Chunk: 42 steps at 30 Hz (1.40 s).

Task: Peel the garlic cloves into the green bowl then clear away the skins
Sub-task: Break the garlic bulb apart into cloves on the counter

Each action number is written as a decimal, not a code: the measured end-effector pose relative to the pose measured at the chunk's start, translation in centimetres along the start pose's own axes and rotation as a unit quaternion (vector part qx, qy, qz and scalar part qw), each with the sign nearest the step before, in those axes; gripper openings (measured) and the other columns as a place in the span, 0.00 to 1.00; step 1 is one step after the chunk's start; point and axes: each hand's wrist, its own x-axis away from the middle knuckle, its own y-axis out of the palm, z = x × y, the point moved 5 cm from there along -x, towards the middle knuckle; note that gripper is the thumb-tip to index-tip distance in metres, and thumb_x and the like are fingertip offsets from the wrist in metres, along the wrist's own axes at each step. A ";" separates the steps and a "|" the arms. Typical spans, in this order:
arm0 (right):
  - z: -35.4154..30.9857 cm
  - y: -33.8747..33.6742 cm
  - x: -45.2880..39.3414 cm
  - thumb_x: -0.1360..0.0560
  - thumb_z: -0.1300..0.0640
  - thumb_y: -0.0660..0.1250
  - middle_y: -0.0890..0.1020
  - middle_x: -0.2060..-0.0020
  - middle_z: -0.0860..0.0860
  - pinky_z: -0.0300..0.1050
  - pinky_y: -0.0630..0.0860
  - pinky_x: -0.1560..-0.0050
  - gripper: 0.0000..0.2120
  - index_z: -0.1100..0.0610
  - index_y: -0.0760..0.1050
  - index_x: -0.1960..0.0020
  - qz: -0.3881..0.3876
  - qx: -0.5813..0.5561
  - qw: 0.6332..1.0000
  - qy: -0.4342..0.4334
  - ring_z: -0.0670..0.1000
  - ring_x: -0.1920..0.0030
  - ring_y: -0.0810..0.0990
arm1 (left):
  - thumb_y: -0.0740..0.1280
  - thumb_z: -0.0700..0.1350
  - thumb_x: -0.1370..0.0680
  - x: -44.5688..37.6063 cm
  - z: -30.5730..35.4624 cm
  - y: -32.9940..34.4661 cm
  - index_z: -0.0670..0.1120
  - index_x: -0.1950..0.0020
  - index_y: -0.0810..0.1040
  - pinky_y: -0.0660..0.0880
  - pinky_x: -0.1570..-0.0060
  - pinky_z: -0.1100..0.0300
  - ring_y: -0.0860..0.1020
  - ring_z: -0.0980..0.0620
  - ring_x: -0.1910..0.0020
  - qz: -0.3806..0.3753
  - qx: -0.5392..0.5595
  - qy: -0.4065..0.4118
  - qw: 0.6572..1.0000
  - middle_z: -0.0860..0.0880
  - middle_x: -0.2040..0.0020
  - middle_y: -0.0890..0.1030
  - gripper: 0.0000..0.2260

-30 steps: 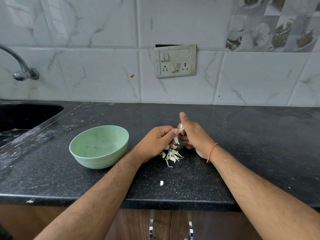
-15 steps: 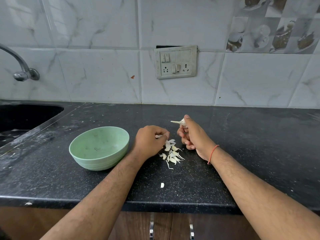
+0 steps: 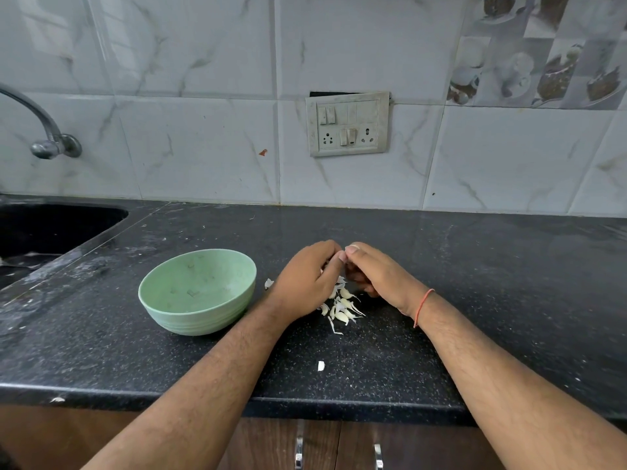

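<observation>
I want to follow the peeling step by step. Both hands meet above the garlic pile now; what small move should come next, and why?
Probably pull off the next strip of skin with the left hand while the right hand holds the clove. Both thumbs meet over something hidden between the hands, above the garlic pile, and no peeled clove is visible in the green bowl.

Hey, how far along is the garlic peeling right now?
Barely started: the bowl looks empty of cloves. In hand: both hands meet above the garlic pile; what they pinch is hidden. Left: peeling the pile and clearing skins, including one scrap.
</observation>
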 end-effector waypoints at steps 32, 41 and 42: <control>-0.4 0.4 -0.3 0.12 0.39 0.51 0.85 0.53 0.47 0.52 0.78 0.39 0.23 0.47 0.80 0.51 0.064 0.132 0.989 -0.035 0.46 0.48 0.83 | 0.62 0.48 0.13 0.3 1.3 -0.1 0.49 0.28 0.75 0.74 0.57 0.65 0.79 0.60 0.60 -0.006 0.043 -0.008 0.999 0.60 0.57 0.80 0.13; -0.8 0.6 -0.4 0.12 0.40 0.49 0.79 0.59 0.42 0.44 0.70 0.52 0.20 0.42 0.74 0.56 0.053 0.186 0.981 -0.021 0.41 0.55 0.78 | 0.58 0.45 0.12 0.3 1.2 0.0 0.49 0.28 0.71 0.73 0.50 0.65 0.79 0.59 0.49 -0.044 -0.016 0.013 0.999 0.56 0.47 0.81 0.12; -0.8 0.5 -0.4 0.12 0.40 0.49 0.79 0.58 0.43 0.44 0.70 0.51 0.20 0.41 0.74 0.56 0.050 0.189 0.981 -0.019 0.41 0.55 0.78 | 0.58 0.45 0.12 0.3 1.3 -0.1 0.49 0.28 0.71 0.74 0.49 0.63 0.79 0.59 0.48 -0.046 -0.023 0.019 0.998 0.54 0.46 0.82 0.13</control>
